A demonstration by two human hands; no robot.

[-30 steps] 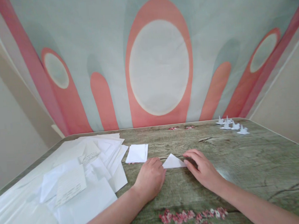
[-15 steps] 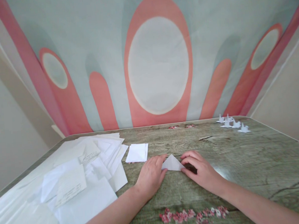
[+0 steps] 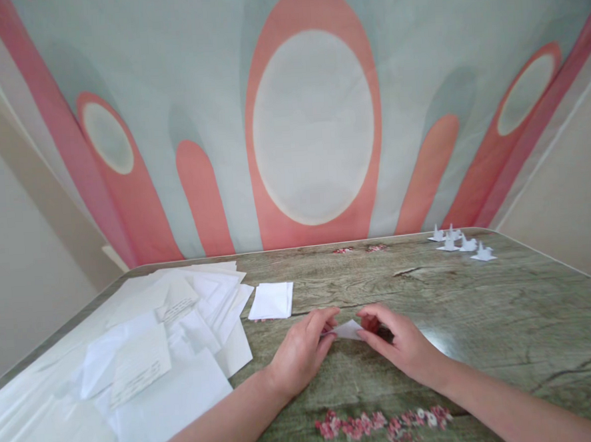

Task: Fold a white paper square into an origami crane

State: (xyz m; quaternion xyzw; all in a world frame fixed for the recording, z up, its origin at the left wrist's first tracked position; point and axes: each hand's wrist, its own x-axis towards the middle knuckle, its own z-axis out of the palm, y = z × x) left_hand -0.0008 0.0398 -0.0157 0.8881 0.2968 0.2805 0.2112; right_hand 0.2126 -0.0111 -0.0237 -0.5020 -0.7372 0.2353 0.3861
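Note:
Between my two hands is a small folded piece of white paper [image 3: 348, 330], seen at a low slant over the table. My left hand [image 3: 306, 347] pinches its left end with thumb and fingers, hiding that corner. On the other side my right hand [image 3: 393, 335] grips the right end between thumb and curled fingers. Just beyond my left hand lies a stack of white paper squares [image 3: 271, 300]. Several white folded paper cranes [image 3: 467, 242] stand at the far right of the table.
A broad heap of loose white paper sheets [image 3: 185, 381] covers the left of the wood-grain table [image 3: 522, 327], partly under my left forearm. Pink flower prints [image 3: 355, 424] mark the near surface. Behind the table hangs a backdrop [image 3: 314, 126] with coral arches.
The folded paper was a flat-facing triangle and now looks tilted and narrower. My fingers have curled further around it, and my left hand has come slightly closer to the right.

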